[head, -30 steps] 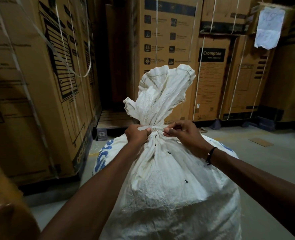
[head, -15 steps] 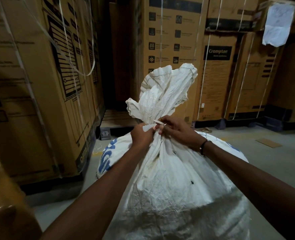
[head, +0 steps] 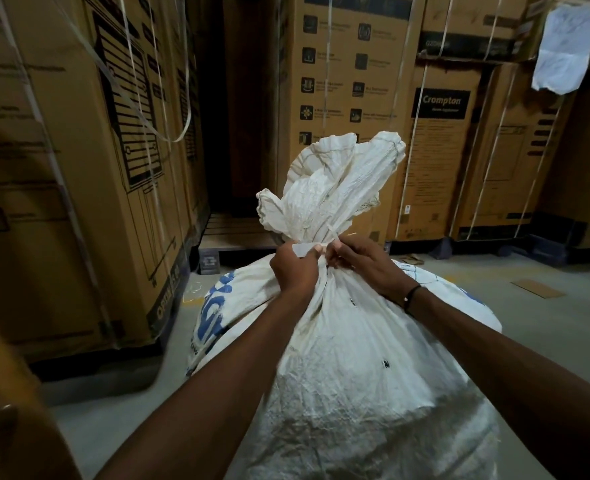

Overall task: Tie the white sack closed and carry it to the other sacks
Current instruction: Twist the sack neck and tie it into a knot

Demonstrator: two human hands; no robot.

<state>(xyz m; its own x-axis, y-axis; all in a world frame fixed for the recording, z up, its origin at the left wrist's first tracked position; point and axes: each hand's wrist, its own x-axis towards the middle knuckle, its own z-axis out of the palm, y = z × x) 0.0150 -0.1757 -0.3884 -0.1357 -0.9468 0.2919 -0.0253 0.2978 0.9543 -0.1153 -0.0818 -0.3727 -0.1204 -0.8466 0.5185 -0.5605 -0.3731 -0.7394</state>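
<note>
A large white woven sack (head: 356, 375) with blue print stands upright on the floor right in front of me, its gathered mouth flaring up above the neck. A white strap (head: 333, 233) is wound around the neck. My left hand (head: 295, 268) pinches one end of the strap at the left of the neck. My right hand (head: 363, 261) pinches the other end at the right, its wrist wearing a dark band. The two hands almost touch at the knot.
Tall strapped cardboard cartons (head: 79, 168) rise at the left, and more cartons (head: 442, 133) line the back wall. A dark gap with a low pallet (head: 231, 233) lies between them. Grey concrete floor (head: 546, 323) stretches right, with a flat cardboard scrap (head: 536, 288) on it.
Both hands have come closer together at the sack's neck, from pulling the strap ends apart to working them at the knot. The sack has stayed in place.
</note>
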